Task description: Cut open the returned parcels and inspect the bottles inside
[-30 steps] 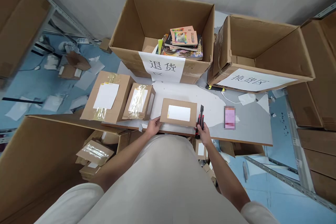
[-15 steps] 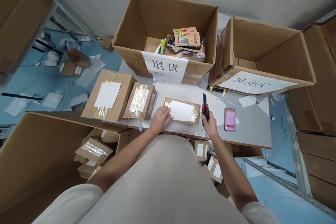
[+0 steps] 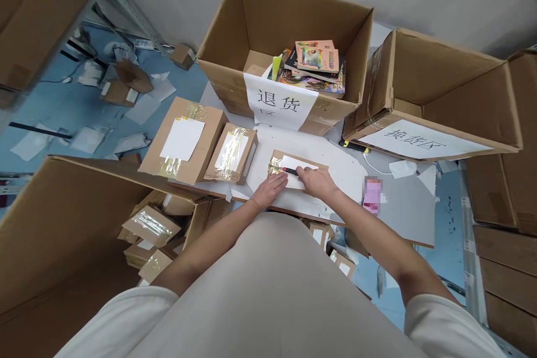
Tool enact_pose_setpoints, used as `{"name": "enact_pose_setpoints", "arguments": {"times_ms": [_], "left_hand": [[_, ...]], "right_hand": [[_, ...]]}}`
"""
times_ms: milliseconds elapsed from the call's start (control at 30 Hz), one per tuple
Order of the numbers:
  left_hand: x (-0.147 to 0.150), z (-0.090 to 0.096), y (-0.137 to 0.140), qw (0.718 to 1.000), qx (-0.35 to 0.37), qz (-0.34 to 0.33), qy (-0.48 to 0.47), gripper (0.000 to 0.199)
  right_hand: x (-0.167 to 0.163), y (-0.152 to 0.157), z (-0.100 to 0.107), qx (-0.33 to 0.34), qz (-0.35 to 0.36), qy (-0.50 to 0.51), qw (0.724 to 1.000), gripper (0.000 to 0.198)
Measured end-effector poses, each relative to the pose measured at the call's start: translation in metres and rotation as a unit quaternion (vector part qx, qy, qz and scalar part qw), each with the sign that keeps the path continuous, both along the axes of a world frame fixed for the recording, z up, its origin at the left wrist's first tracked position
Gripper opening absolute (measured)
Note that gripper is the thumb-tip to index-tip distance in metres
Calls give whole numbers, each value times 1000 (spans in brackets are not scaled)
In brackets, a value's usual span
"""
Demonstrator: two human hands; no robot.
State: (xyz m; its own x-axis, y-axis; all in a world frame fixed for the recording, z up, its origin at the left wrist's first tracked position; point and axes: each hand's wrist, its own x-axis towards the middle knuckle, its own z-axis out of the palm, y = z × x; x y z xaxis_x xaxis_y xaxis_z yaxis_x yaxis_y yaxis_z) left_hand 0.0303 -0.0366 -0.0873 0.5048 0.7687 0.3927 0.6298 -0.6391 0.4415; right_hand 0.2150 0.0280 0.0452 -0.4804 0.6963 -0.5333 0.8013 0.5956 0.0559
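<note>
A small flat cardboard parcel [image 3: 276,154] with a white label and shiny tape lies on the table in front of me. My left hand [image 3: 271,189] presses on its near left part, fingers stretched out flat. Over the label, my right hand [image 3: 315,181] grips a red and black utility knife [image 3: 290,171]. The knife points left, its front end at the taped left part of the parcel; the blade itself is too small to make out. Left of the parcel stand a taped box [image 3: 230,155] and a larger labelled box [image 3: 184,137].
Behind the parcel stands a big open carton [image 3: 226,86] with books [image 3: 318,60] inside. Another open carton [image 3: 377,120] is to its right. A phone [image 3: 372,196] lies on the table [image 3: 409,207]. At lower left, a large carton [image 3: 54,224] is beside several parcels [image 3: 151,222].
My right hand has brought the utility knife left and over the parcel, turning it from upright to pointing left. My left hand now lies flatter on the parcel. The view has shifted slightly.
</note>
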Motion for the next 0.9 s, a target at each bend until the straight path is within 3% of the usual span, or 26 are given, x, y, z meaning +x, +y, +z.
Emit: {"name": "enact_pose_setpoints", "arguments": {"times_ms": [333, 467, 700, 833, 900], "left_hand": [[2, -6, 4, 999, 38, 7, 3, 31], [2, -7, 2, 1000, 3, 13, -7, 30], [8, -4, 10, 997, -78, 7, -3, 30], [7, 6, 10, 997, -78, 6, 16, 30], [7, 17, 10, 996, -80, 2, 38, 30]], "right_hand": [[6, -9, 5, -12, -49, -61, 997, 27], [43, -19, 13, -42, -68, -63, 995, 27], [111, -53, 35, -6, -140, -130, 982, 35], [150, -61, 39, 7, -171, -86, 981, 26], [172, -69, 32, 6, -240, -23, 970, 19]]}}
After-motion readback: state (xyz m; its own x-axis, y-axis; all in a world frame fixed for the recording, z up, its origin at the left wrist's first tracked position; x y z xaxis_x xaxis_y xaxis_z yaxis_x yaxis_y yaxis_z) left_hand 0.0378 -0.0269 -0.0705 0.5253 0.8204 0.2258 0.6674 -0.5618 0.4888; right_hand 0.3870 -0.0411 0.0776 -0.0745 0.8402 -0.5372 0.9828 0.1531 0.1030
